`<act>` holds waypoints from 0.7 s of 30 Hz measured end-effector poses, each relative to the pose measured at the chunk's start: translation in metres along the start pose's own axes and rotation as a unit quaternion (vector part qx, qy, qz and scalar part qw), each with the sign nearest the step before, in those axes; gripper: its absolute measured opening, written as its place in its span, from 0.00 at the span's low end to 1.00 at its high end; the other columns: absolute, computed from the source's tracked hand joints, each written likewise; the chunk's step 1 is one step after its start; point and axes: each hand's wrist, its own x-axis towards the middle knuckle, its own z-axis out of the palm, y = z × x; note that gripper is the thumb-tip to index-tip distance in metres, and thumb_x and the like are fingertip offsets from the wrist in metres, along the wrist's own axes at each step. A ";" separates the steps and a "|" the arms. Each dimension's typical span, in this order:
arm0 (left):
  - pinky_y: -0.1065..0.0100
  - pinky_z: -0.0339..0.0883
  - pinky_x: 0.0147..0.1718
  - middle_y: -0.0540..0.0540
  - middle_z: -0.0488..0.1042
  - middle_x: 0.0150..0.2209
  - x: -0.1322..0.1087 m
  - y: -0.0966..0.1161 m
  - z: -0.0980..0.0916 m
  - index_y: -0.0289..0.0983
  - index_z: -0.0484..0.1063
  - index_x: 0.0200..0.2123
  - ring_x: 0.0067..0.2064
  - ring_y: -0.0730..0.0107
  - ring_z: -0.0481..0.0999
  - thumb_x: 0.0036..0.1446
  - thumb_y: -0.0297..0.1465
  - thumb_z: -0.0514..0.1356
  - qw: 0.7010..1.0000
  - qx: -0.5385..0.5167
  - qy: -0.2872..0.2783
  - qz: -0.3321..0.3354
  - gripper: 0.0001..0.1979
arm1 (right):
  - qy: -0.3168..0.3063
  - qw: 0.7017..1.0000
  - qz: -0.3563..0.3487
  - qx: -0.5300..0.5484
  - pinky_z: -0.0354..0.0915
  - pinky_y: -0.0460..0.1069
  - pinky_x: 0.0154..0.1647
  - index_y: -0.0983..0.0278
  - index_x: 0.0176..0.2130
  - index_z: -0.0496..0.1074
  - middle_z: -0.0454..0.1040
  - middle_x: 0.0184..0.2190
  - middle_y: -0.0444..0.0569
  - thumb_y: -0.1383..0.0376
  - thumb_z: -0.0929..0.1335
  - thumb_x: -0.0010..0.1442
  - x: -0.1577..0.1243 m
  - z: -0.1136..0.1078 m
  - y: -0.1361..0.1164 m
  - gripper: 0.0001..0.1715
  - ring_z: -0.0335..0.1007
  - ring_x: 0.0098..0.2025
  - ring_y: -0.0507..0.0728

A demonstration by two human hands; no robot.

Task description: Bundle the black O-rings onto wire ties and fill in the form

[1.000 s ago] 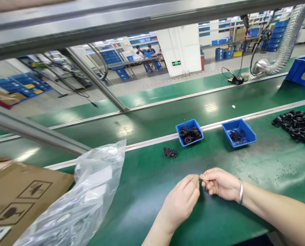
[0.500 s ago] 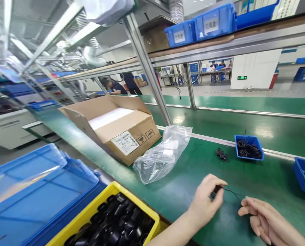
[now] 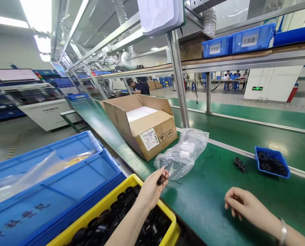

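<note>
Left hand (image 3: pixel 151 189) poised over yellow plastic bin (image 3: pixel 173 222), fingertips pinching small black part (image 3: pixel 160 180), shape unclear, right hand (image 3: pixel 244 205) half-curled above green belt (image 3: pixel 208 205), any grip impossible to tell

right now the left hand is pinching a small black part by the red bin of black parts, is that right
Not quite: the bin is yellow, not red. The head view shows the left hand pinching a small black part by the yellow bin of black parts.
</note>
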 end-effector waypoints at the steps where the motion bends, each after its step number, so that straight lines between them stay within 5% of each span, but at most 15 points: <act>1: 0.74 0.72 0.28 0.46 0.75 0.30 0.005 0.004 -0.003 0.33 0.71 0.25 0.31 0.73 0.74 0.48 0.35 0.72 1.000 -0.005 0.006 -0.004 0.15 | 0.004 0.999 -0.027 -0.043 0.64 0.45 0.25 0.63 0.36 0.67 0.74 0.31 0.48 0.55 0.61 0.68 0.013 0.008 -0.009 0.16 0.68 0.27 0.52; 4: 0.65 0.76 0.37 0.45 0.76 0.30 0.016 0.009 -0.007 0.32 0.73 0.28 0.35 0.67 0.78 0.53 0.34 0.69 1.000 -0.012 0.009 -0.013 0.11 | 0.033 0.962 -0.197 -0.188 0.69 0.49 0.39 0.62 0.40 0.68 0.75 0.45 0.52 0.65 0.61 0.67 0.053 0.033 -0.028 0.07 0.72 0.35 0.54; 6: 0.64 0.76 0.37 0.47 0.75 0.29 0.023 0.007 -0.009 0.32 0.72 0.28 0.34 0.69 0.77 0.57 0.32 0.66 1.000 -0.005 0.008 -0.022 0.10 | 0.017 0.912 -0.294 -0.286 0.69 0.52 0.48 0.61 0.49 0.67 0.67 0.59 0.54 0.70 0.61 0.65 0.081 0.049 -0.034 0.14 0.72 0.44 0.56; 8: 0.67 0.75 0.33 0.49 0.74 0.30 0.031 0.003 -0.011 0.32 0.72 0.31 0.30 0.73 0.75 0.61 0.31 0.63 0.999 0.014 0.011 -0.040 0.08 | 0.008 0.843 -0.366 -0.394 0.68 0.55 0.53 0.63 0.56 0.64 0.62 0.64 0.57 0.74 0.62 0.63 0.109 0.064 -0.036 0.22 0.70 0.50 0.59; 11: 0.66 0.74 0.33 0.47 0.75 0.39 0.047 -0.004 -0.014 0.33 0.72 0.43 0.34 0.71 0.76 0.64 0.32 0.61 0.996 0.043 0.014 -0.079 0.09 | 0.040 0.773 -0.377 -0.508 0.70 0.56 0.46 0.68 0.57 0.62 0.66 0.58 0.63 0.76 0.61 0.63 0.141 0.080 -0.036 0.23 0.71 0.46 0.61; 14: 0.58 0.75 0.41 0.42 0.74 0.49 0.069 -0.010 -0.006 0.35 0.70 0.51 0.44 0.63 0.77 0.64 0.35 0.60 0.993 0.053 0.002 -0.108 0.15 | 0.058 0.760 -0.370 -0.531 0.70 0.55 0.41 0.71 0.49 0.66 0.71 0.44 0.62 0.78 0.60 0.64 0.154 0.088 -0.035 0.15 0.70 0.42 0.61; 21: 0.54 0.73 0.46 0.42 0.72 0.53 0.112 -0.015 0.064 0.37 0.70 0.53 0.49 0.58 0.75 0.64 0.37 0.59 0.992 0.051 -0.079 -0.089 0.16 | 0.031 0.733 -0.416 -0.538 0.67 0.51 0.38 0.65 0.35 0.66 0.70 0.36 0.52 0.76 0.62 0.63 0.139 0.090 -0.034 0.08 0.65 0.36 0.57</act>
